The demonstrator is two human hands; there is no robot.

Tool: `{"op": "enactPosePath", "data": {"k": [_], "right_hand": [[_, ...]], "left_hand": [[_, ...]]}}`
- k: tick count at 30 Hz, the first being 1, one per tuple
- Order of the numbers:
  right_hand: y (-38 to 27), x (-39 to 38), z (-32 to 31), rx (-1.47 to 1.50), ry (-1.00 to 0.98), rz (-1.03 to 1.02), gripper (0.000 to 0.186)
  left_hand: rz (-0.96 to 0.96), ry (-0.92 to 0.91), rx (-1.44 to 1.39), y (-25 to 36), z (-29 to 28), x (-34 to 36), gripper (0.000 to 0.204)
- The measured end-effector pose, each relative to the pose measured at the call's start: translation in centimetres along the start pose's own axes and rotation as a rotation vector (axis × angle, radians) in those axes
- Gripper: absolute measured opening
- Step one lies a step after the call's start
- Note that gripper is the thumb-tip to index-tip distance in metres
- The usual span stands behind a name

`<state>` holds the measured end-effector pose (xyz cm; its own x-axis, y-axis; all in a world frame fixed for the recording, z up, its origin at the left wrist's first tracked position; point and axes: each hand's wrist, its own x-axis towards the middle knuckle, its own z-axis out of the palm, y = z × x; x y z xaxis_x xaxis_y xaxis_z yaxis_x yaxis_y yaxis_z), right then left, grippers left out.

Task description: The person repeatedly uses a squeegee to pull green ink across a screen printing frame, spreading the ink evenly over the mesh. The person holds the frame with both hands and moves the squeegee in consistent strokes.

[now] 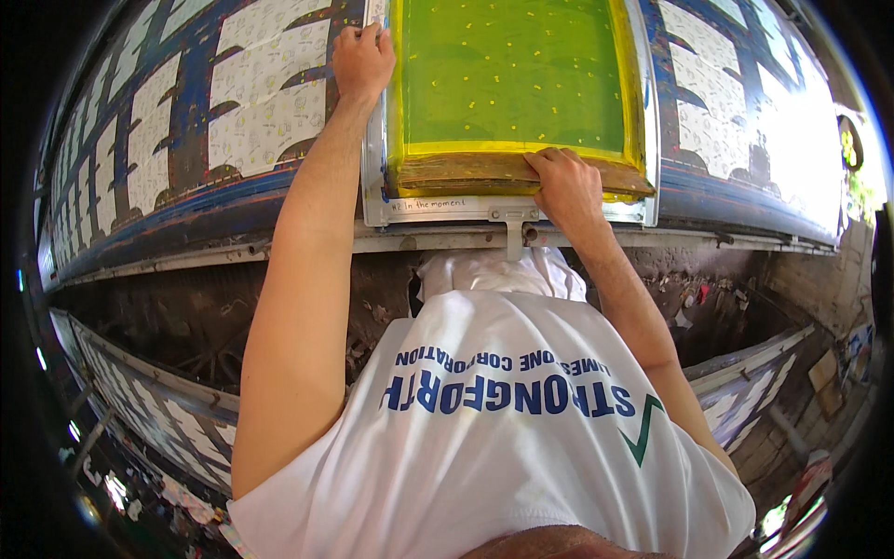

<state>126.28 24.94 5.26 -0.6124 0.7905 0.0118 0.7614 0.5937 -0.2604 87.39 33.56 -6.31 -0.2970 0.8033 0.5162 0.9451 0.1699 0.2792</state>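
A silver-framed printing screen [512, 70] with green mesh, yellow borders and small yellow specks lies flat at the top centre. My left hand [363, 65] grips its left rail near the top, fingers curled over it. Along the screen's lower end lies a worn, yellow-stained wooden squeegee bar [466, 170], and my right hand [568, 186] has its fingers wrapped over the right part of that bar. A metal bracket [513, 228] joins the frame's bottom edge to the table's rail below.
A long printing table [186, 200] carries white patterned fabric pieces [261, 84] on both sides of the screen. A metal rail [168, 265] runs along its near edge. Below are a dark littered gap and a second table [158, 391] with white pieces. A concrete wall [810, 289] stands at right.
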Motion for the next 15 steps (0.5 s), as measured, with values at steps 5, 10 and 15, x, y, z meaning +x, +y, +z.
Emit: {"op": "enactPosePath", "data": {"k": [5, 10, 15], "right_hand": [[1.0, 1.7, -1.2, -0.018, -0.119, -0.017, 0.023], [1.1, 1.2, -2.4, 0.017, -0.184, -0.030, 0.026], [0.1, -0.9, -2.0, 0.016, -0.260, -0.044, 0.039]], "left_hand": [[-0.019, -0.049, 0.037, 0.6, -0.6, 0.1, 0.035], [-0.024, -0.070, 0.056, 0.9, -1.1, 0.1, 0.037], [-0.026, -0.050, 0.065, 1.0, -0.9, 0.4, 0.035]]}}
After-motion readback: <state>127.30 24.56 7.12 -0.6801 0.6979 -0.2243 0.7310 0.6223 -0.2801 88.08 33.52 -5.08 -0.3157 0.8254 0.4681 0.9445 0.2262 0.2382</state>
